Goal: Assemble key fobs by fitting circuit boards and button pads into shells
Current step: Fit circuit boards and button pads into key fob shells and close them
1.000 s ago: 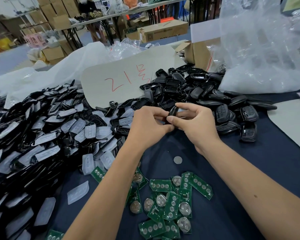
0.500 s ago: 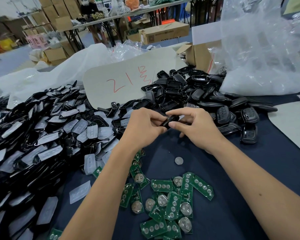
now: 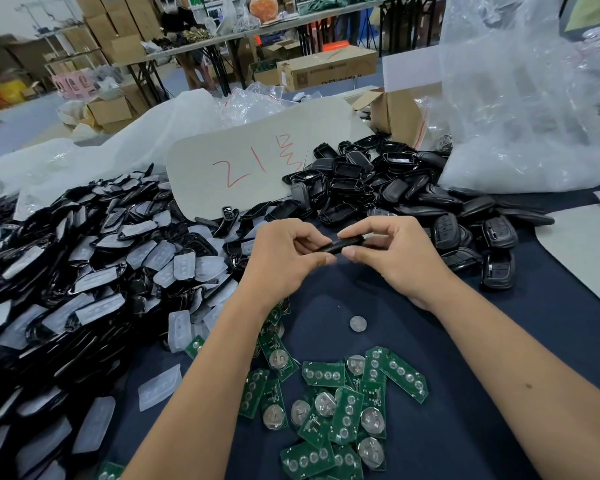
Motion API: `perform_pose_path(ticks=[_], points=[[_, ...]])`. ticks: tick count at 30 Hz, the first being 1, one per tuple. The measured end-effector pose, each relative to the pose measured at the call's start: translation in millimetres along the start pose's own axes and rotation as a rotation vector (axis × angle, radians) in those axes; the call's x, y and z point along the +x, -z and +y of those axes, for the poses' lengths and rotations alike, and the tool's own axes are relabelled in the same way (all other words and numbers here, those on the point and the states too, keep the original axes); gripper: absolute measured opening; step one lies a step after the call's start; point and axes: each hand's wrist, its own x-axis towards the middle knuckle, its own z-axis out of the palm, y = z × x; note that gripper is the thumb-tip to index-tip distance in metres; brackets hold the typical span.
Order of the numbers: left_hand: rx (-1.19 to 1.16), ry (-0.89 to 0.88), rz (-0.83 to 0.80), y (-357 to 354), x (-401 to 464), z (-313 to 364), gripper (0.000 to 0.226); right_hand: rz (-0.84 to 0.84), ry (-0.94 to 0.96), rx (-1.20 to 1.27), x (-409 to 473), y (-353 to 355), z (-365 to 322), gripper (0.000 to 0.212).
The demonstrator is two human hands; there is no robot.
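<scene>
Far out to the left of the left hand (image 3: 284, 261) lies a heap of black shells and pale button pads (image 3: 84, 271). That hand pinches one end of a black key fob (image 3: 342, 244), held edge-on above the dark surface (image 3: 534, 341); the right hand (image 3: 395, 258) pinches its other end. Below both hands lie green circuit boards (image 3: 336, 407). Beyond the right hand sits a pile of black shells (image 3: 413, 199).
</scene>
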Motion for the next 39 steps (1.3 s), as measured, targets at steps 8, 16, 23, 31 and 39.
perform_pose_path(ticks=[8, 16, 23, 31, 39], points=[[-0.034, -0.033, -0.039, 4, 2, -7, 0.025, -0.019, 0.028, -0.087, 1, -2, -1, 0.025], [-0.305, 0.036, -0.057, 11, 3, -17, 0.023, -0.018, 0.008, 0.045, 1, 2, -1, 0.025], [-0.329, -0.006, -0.012, 7, 3, -12, 0.024, 0.012, -0.039, 0.205, 1, 3, -1, 0.026], [-0.321, -0.016, -0.02, 8, 3, -11, 0.021, -0.082, 0.013, 0.257, 1, 4, -1, 0.024], [-0.337, -0.011, -0.037, 9, 2, -11, 0.022, -0.12, 0.008, 0.268, 0, 5, -2, 0.026]])
